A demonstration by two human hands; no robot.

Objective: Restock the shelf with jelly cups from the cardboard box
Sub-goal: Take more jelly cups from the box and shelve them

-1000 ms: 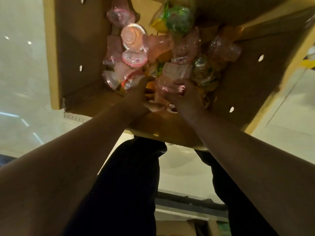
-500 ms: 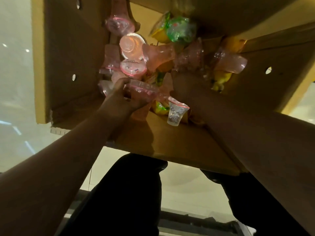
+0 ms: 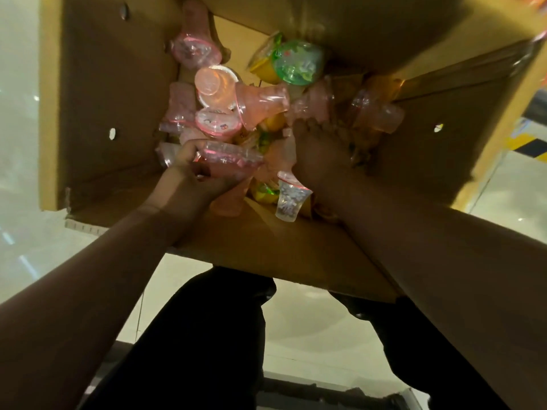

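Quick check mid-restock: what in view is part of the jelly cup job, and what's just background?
Job:
cardboard box
pink jelly cup, gripped by the left hand
loose jelly cups in the box
green-lidded cup
right hand, in the pile

Lying about:
pale floor
dark trousers
yellow-and-black stripe, far right

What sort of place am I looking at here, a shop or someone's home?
Probably a shop or its stockroom, not a home. A big cardboard box holds many sealed jelly cups, the floor is glossy pale tile, and a yellow-and-black hazard stripe shows at far right.
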